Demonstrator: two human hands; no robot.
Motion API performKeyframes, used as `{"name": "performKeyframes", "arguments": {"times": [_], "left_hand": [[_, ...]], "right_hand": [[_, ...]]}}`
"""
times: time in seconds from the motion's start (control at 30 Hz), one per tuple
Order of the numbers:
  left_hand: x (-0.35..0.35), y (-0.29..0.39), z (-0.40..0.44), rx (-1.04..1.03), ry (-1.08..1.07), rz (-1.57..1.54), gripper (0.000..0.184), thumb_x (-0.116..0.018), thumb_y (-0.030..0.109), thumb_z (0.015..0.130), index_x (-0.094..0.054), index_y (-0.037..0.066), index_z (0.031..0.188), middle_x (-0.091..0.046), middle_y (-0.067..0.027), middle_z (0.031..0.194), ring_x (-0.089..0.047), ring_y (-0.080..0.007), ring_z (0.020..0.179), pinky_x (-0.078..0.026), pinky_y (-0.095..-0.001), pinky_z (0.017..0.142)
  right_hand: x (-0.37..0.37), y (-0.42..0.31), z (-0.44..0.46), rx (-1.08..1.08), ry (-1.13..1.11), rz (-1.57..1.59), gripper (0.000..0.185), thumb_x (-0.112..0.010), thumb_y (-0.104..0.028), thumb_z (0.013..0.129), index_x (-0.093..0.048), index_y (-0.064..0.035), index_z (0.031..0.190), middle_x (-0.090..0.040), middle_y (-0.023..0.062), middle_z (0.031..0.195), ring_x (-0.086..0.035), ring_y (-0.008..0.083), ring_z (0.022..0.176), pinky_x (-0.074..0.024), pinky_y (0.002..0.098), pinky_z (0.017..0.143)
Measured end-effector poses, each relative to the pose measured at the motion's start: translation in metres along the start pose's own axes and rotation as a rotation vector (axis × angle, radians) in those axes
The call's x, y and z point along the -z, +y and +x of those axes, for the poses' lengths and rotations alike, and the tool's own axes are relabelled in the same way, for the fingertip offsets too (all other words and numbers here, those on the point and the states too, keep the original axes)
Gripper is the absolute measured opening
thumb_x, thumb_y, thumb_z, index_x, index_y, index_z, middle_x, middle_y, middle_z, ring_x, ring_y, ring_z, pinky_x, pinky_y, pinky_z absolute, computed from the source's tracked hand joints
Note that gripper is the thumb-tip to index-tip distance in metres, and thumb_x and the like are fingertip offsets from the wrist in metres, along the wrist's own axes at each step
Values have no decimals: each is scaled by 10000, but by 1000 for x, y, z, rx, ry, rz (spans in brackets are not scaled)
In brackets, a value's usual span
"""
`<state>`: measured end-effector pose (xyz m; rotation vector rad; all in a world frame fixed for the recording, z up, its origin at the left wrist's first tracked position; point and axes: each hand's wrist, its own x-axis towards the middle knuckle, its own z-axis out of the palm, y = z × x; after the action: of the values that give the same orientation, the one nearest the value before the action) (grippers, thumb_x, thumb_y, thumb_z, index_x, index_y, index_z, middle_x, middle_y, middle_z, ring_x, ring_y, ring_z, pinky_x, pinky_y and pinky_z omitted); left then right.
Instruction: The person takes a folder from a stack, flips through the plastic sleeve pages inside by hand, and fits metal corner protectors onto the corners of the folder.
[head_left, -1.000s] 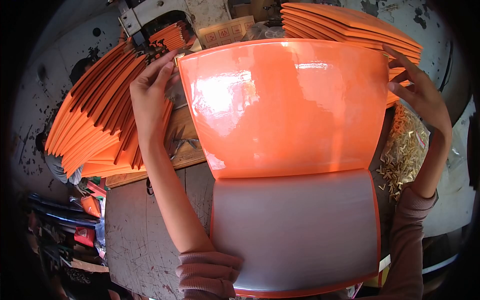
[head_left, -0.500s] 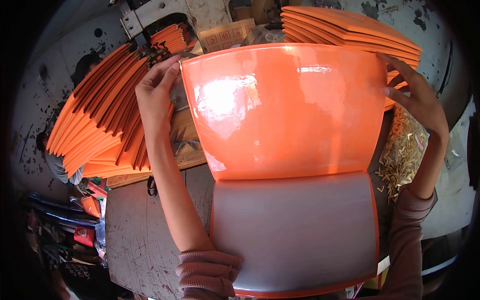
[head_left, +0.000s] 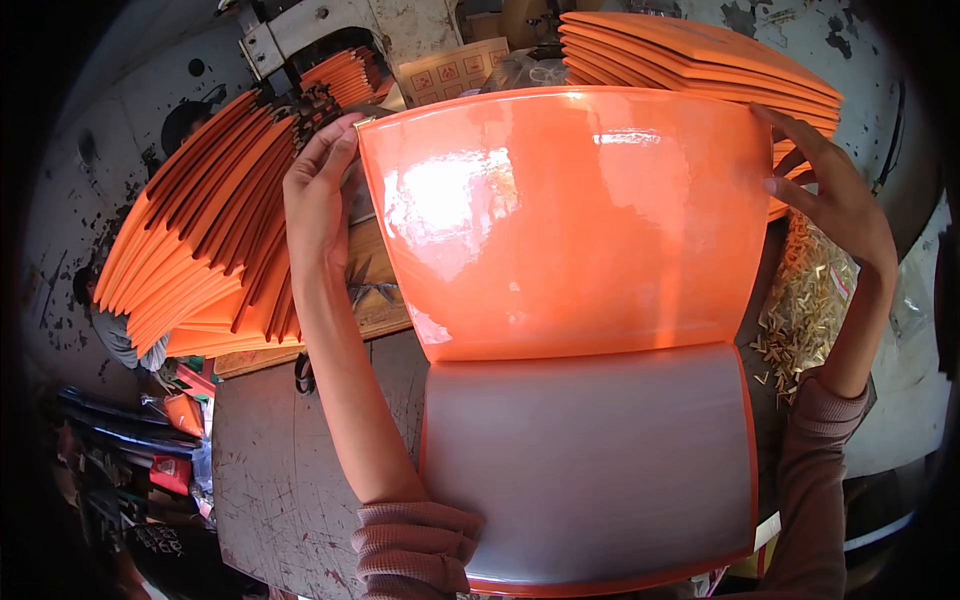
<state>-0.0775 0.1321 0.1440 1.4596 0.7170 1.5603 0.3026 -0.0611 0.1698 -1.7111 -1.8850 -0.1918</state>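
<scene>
A glossy orange folder (head_left: 580,230) lies opened out in front of me, its upper panel tilted up. Its lower panel (head_left: 590,460) is grey with an orange rim and rests toward my body. My left hand (head_left: 322,170) is closed at the upper left corner, where a small gold-coloured metal corner piece (head_left: 364,123) shows beside the fingertips. At the upper right edge, my right hand (head_left: 828,190) grips the folder between thumb and fingers. Part of the right fingers is hidden behind the panel.
Stacked orange folders (head_left: 200,240) stand on the left, with another stack (head_left: 700,60) at the back right. Many gold metal pieces spill from a plastic bag (head_left: 815,310) on the right. A metal machine (head_left: 340,25) stands behind. Black-handled scissors (head_left: 304,372) lie on the scratched table (head_left: 270,480).
My left wrist has turned and shifted slightly right, and the fingers now sit just outside the corner, showing more of the gold piece. My right hand has stayed in place.
</scene>
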Motion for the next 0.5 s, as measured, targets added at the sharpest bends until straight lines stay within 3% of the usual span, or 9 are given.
{"name": "performKeyframes", "arguments": {"times": [0.5], "left_hand": [[-1,2,-1,8,-6,7,188,-577,122,897,-626,28,1052,-641,-25,957,-578,-78,867,-453,-228,775]], "right_hand": [[1,-3,1,-21,-24,14,600,-651,-199,816,-418,-139,1367,-573,94,1077,-579,191,809,-499,317,726]]}}
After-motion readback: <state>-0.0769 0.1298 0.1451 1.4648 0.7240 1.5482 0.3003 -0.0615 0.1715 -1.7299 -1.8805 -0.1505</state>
